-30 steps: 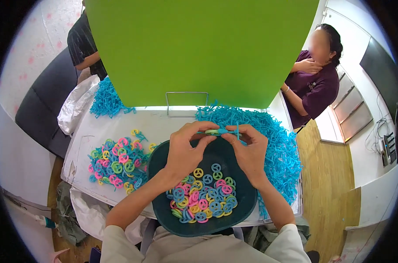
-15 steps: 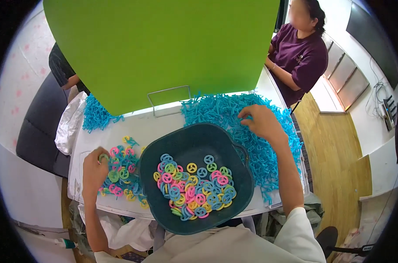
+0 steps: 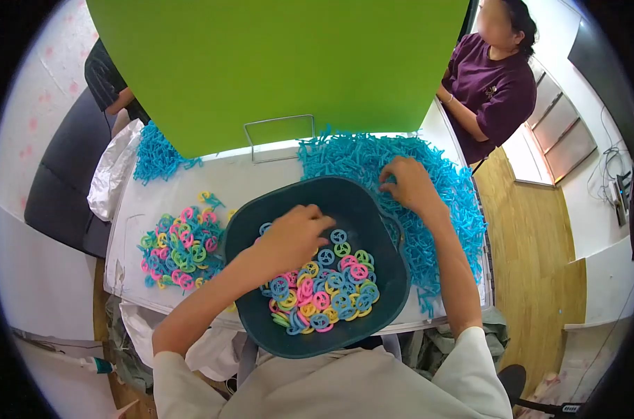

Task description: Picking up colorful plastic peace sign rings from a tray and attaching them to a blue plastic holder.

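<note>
My left hand (image 3: 297,236) reaches over the dark green basin (image 3: 393,307), its fingers bent and apart, with nothing seen in them. Below it lie many small plastic wheel-shaped rings (image 3: 331,297) in pink, yellow, blue and green. My right hand (image 3: 409,185) is at the heap of thin blue plastic pieces (image 3: 428,262), just right of the basin. Its thumb and fingers are curled together; whatever they hold is too small to make out. Left of the basin, a pile of coloured rings with blue pieces among them (image 3: 181,248) lies on the white table (image 3: 222,185).
A tall green panel (image 3: 282,63) rises behind the table, with a metal wire frame (image 3: 282,129) at its foot. More blue pieces (image 3: 156,153) lie at the far left beside a white bag (image 3: 111,174). One person (image 3: 495,91) sits at the far right; another person's arm (image 3: 118,98) shows at far left.
My left hand has moved from the pile of rings on the left to above the basin. My right hand stays at the blue heap, fingers now closer together. The view has shifted slightly.
</note>
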`<move>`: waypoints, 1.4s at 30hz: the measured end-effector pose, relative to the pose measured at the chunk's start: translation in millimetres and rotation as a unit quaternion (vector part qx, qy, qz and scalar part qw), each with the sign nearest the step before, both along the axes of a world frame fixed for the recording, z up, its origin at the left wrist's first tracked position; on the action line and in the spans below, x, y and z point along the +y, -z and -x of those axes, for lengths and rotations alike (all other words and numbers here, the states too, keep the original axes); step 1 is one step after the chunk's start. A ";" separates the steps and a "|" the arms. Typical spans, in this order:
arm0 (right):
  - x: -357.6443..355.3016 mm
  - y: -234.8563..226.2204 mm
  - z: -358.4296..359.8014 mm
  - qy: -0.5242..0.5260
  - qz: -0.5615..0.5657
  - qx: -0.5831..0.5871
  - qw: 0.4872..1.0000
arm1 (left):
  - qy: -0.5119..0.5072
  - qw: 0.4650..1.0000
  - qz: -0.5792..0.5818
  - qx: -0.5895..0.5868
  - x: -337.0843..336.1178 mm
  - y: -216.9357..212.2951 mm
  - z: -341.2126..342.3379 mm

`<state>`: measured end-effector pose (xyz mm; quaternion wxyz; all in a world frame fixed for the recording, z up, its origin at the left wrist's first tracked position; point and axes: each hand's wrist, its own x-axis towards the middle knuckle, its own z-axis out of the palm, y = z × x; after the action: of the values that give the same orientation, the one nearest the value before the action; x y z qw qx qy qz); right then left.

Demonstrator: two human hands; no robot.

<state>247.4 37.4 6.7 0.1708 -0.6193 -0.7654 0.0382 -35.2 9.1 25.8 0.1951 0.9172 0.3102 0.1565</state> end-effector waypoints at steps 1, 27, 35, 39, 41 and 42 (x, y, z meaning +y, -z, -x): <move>1.0 -1.5 -0.3 -0.002 0.000 -0.001 1.000 | 0.020 0.999 -0.004 0.027 2.1 8.8 -8.8; -38.5 -67.2 84.8 -0.123 -0.060 0.369 0.919 | -0.125 0.805 0.364 -0.452 19.6 -34.1 -3.5; -40.3 -56.2 93.3 -0.104 -0.080 0.372 0.919 | -0.122 0.777 0.407 -0.464 19.7 -30.0 -8.0; -39.7 -51.4 96.3 -0.071 -0.022 0.396 0.915 | -0.131 0.804 0.331 -0.475 21.0 -22.9 -9.5; -37.2 -46.7 95.4 -0.075 -0.012 0.417 0.906 | -0.132 0.813 0.310 -0.475 19.9 -21.8 -10.3; -36.3 -45.9 94.9 -0.072 0.007 0.426 0.902 | -0.134 0.823 0.296 -0.467 19.2 -21.5 -9.8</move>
<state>152.6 1.1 52.6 0.4734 -0.4885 -0.6613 0.3160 -25.4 28.3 47.3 0.5554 0.5824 0.3333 0.4911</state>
